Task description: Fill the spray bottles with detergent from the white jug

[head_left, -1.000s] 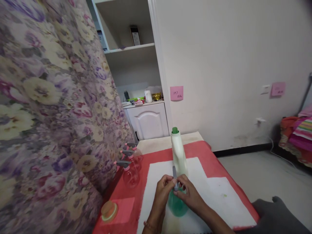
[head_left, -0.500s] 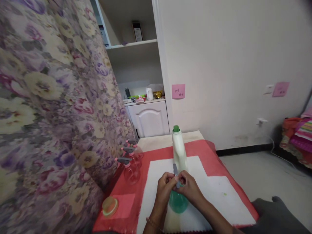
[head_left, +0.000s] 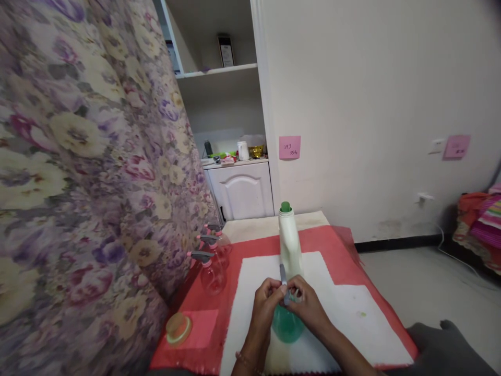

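Observation:
A green spray bottle (head_left: pixel 287 325) with a grey spray head (head_left: pixel 283 272) stands on white paper right in front of me. My left hand (head_left: pixel 266 304) is closed on the left of the spray head, with thumb and fingers pinched near the bottle's top. From the right, my right hand (head_left: pixel 308 302) pinches the same area. The fingers hide most of the bottle's neck, so I cannot tell how the head sits on it. Just behind my hands stands a tall pale-green jug (head_left: pixel 289 241) with a green piece in its mouth.
Several clear spray bottles (head_left: pixel 213 279) with pink collars and grey heads stand at the table's left. Nearer lies a round yellowish lid or dish (head_left: pixel 179 329) by a pink note. Red cloth (head_left: pixel 258 249) covers the table under the white paper (head_left: pixel 356 318). A flowered curtain (head_left: pixel 97 209) hangs on the left.
My view has turned slightly left. Both hands stay at the spray bottle's top, with the right fingers shifted a little and a small gap now showing among them.

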`<state>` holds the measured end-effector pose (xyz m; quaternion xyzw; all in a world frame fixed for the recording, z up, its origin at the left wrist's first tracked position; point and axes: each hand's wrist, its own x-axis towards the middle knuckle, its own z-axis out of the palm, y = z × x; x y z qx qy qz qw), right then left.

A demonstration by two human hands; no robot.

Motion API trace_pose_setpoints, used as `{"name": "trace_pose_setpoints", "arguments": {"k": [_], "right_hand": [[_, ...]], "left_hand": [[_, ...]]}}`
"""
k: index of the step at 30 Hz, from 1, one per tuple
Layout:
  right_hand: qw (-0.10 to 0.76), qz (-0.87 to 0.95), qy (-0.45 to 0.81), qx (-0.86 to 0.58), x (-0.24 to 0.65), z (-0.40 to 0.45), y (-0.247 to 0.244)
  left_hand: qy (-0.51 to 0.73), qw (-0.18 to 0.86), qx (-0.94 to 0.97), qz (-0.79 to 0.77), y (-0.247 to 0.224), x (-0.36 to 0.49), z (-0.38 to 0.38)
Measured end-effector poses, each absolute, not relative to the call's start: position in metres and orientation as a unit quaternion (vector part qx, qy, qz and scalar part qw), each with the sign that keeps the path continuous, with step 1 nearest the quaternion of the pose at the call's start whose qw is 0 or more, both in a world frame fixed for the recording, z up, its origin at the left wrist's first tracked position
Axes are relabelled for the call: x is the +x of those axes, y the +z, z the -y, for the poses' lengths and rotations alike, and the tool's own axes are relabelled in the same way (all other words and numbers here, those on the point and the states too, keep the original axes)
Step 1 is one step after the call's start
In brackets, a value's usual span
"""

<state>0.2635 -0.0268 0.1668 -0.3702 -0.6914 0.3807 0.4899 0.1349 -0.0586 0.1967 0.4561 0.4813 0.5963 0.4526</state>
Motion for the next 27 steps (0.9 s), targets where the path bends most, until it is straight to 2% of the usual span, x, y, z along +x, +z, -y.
{"name": "trace_pose_setpoints", "arguments": {"k": [4,9,15,21,27], "right_hand": [[0.497,0.671,0.369,-0.408,0.2596,0.0288,0.1639],[0.477,0.704,0.426,-0.309,0.2655,0.0310,0.1683],[0.517,0.667,0.371,-0.387,0.2610,0.0294,0.1622],[0.480,0.705,0.438,-0.284,0.2680,0.0312,0.1680],[0.510,0.674,0.387,-0.370,0.2649,0.0294,0.1645]], "left_hand": [[0.594,0.456,0.451,-0.485,0.1927,0.1336,0.0558],[0.595,0.458,0.454,-0.481,0.1940,0.1333,0.0571],[0.589,0.464,0.454,-0.481,0.1910,0.1327,0.0556],[0.589,0.462,0.457,-0.480,0.1889,0.1316,0.0547],[0.583,0.463,0.461,-0.484,0.1937,0.1329,0.0578]]}}
